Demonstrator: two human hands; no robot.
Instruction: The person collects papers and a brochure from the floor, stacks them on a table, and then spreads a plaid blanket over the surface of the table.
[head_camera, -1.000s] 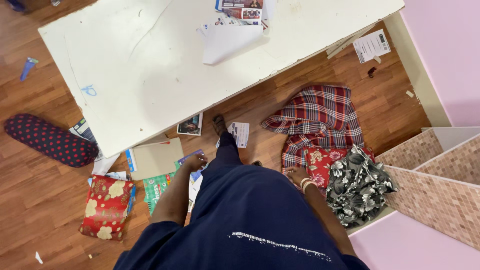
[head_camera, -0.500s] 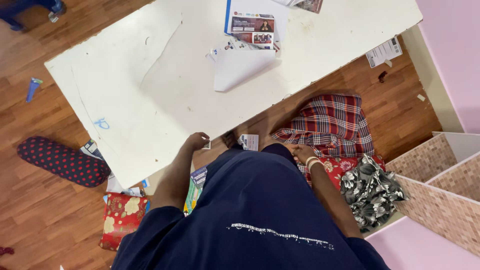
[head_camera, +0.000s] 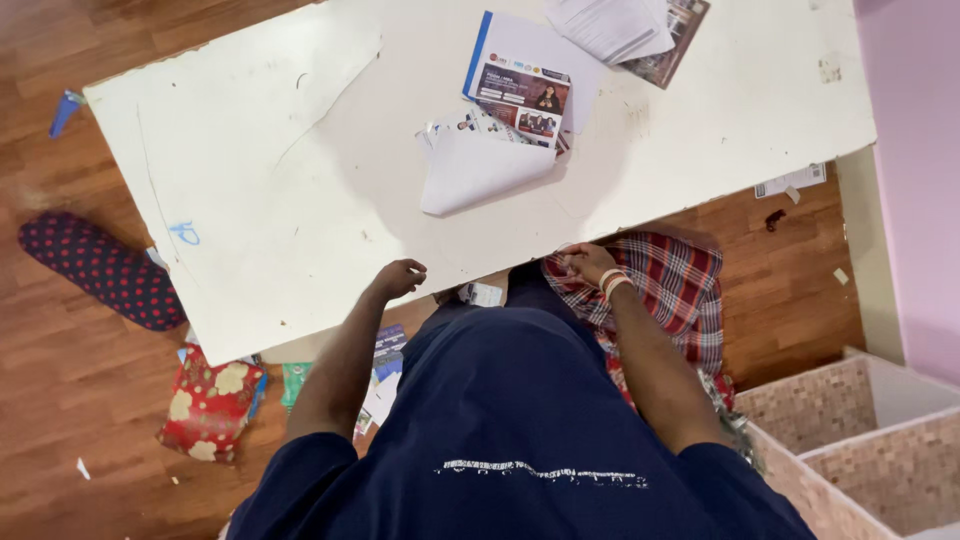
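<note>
Nearest, the left hand (head_camera: 400, 277) was curled in a loose, nearly shut grip at the surface's (head_camera: 300, 200) near edge; whether it held anything small could not be told. At about two o'clock from it, the right hand (head_camera: 588, 262) pinched the plaid cloth (head_camera: 680, 290) below that edge. Lifting the cloth evenly would probably work best. Farther off, at twelve o'clock, lay a curled white sheet (head_camera: 480, 170) and a brochure (head_camera: 525, 90).

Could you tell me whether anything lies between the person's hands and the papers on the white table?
Nothing visible does. The left hand and right hand are at the near edge of the white table. Between them and the curled white sheet and the printed leaflet behind it, there is only bare tabletop.
</note>
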